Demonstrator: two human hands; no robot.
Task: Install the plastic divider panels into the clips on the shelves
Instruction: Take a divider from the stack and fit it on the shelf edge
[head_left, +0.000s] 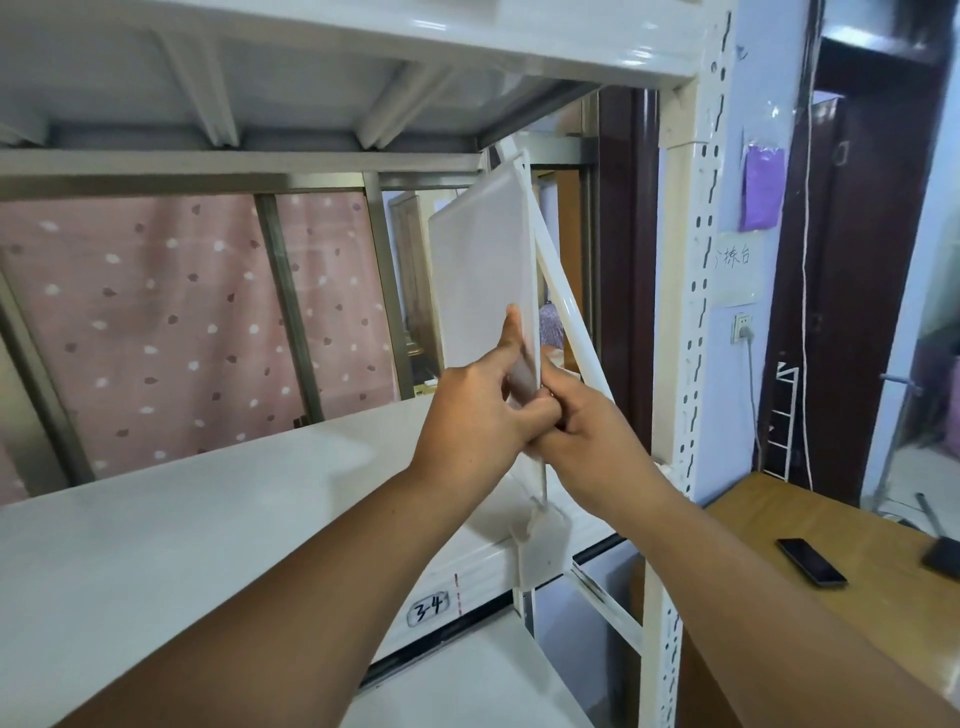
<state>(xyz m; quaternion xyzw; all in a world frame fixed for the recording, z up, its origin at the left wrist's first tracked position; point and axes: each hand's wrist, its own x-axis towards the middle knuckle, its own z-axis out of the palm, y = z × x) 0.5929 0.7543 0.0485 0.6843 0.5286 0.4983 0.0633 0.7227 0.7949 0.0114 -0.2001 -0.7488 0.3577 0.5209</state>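
Observation:
A translucent white plastic divider panel (483, 270) stands nearly upright over the right end of the white shelf (197, 519), tilted a little, its top close to the shelf above. My left hand (478, 410) grips its near lower edge, thumb pressed on the left face. On the other side of that edge my right hand (576, 421) clasps it, fingers curled around. A white plastic clip (537, 545) sits on the shelf's front lip just below my hands, and the panel's lower corner reaches down to it.
The white metal upright (691, 312) with slots and a diagonal brace (566, 312) stand close to the right of the panel. A label "3-4" (428, 608) marks the shelf front. A wooden table (810, 540) at the right holds a black phone (811, 562).

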